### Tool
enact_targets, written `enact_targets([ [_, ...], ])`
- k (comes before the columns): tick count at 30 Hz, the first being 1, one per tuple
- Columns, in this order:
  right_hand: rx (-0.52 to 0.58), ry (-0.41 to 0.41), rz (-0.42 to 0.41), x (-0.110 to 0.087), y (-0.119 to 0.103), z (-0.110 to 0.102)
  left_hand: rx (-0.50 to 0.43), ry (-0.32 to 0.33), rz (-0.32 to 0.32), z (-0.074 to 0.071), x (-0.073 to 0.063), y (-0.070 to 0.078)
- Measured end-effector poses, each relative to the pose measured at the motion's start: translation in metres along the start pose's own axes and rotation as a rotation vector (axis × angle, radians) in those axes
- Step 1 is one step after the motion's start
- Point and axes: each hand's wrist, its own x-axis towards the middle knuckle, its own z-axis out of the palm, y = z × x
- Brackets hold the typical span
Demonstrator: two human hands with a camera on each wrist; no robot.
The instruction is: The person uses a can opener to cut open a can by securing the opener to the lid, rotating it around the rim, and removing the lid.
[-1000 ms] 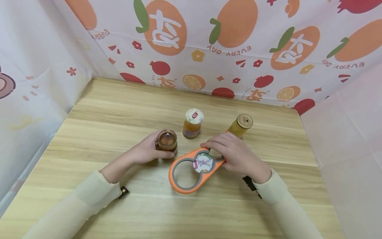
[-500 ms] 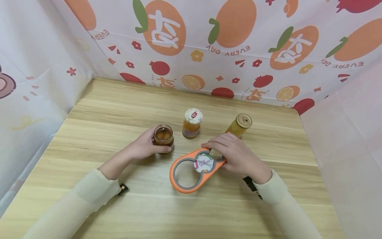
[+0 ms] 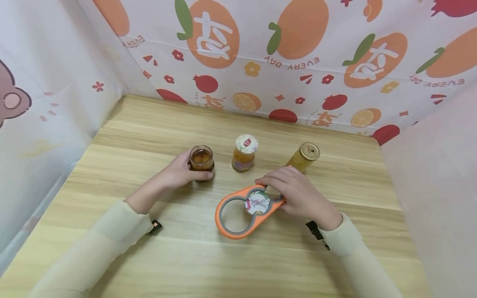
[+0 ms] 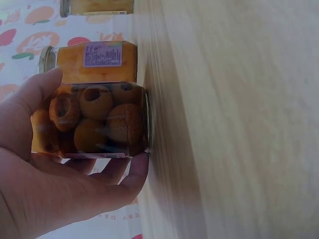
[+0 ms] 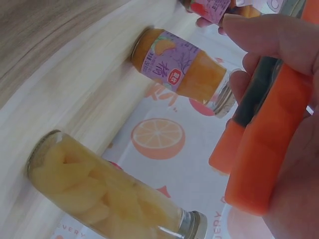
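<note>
Hands work side by side on our pale wooden table (image 3: 149, 256). Our left hand (image 3: 179, 174) curls round the small lidless glass jar of brown fruit (image 3: 201, 160), standing upright left of the white-lidded orange jar (image 3: 244, 153). Our right hand (image 3: 298, 192) grips the narrow end of the orange and grey ring-shaped jar opener (image 3: 242, 211), lying flat with a printed round lid (image 3: 258, 203) in its smaller ring. Behind the right hand stands the gold-capped jar of yellow fruit slices (image 3: 303, 156).
</note>
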Motion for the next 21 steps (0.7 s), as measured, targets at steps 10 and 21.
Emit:
enact_targets([
  [10, -0.007, -0.002, 0.006, -0.004, 0.000, -0.001, -0.057, 0.037, -0.032, -0.002, 0.002, -0.002],
  [21, -0.006, 0.014, 0.028, -0.006, -0.001, 0.000, -0.084, 0.068, -0.009, -0.013, 0.009, -0.005],
])
